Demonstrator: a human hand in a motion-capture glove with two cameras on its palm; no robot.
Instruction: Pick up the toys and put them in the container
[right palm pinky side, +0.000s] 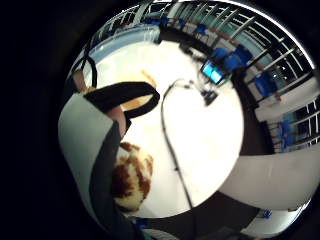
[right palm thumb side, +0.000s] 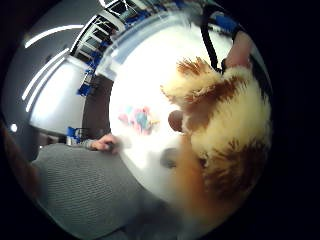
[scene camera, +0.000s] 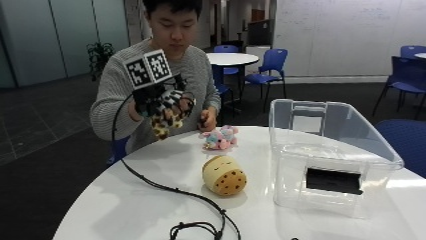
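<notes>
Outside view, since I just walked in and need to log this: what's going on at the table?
A person in a grey sweater sits at a round white table. Their black-gloved right hand holds a brown-and-cream spotted plush toy raised above the table. A pink-and-blue plush toy and a tan, brown-spotted plush toy lie on the tabletop. The clear plastic container stands beside them; no toy is visible inside it. The bare hand rests near the pink toy.

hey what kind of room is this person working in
Probably an office break area or a campus common room. Round white tables stand with blue chairs around them, and a large whiteboard covers the far wall. Glass partitions line the other side.
</notes>
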